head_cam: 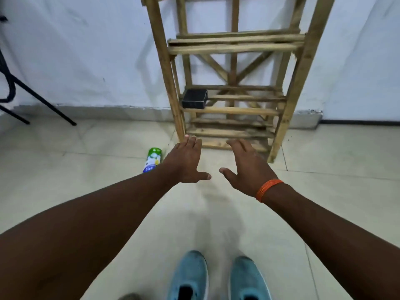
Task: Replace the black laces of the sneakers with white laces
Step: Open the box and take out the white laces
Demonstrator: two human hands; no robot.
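A wooden rack [233,48] ahead
Left hand [186,162] and right hand [246,167] spread wide, empty. Black box [194,98] on its shelf; green spray can [152,160] lies left, words blurry.

Head camera (wide-angle) looks forward and down; floor near.

Rack [233,48]: top cut off by the upper edge.
Can [154,159], left of rack: lower end hidden behind forearm [129,191]; label unreadable.
Shoes [190,276], before rack: heels cut off below.
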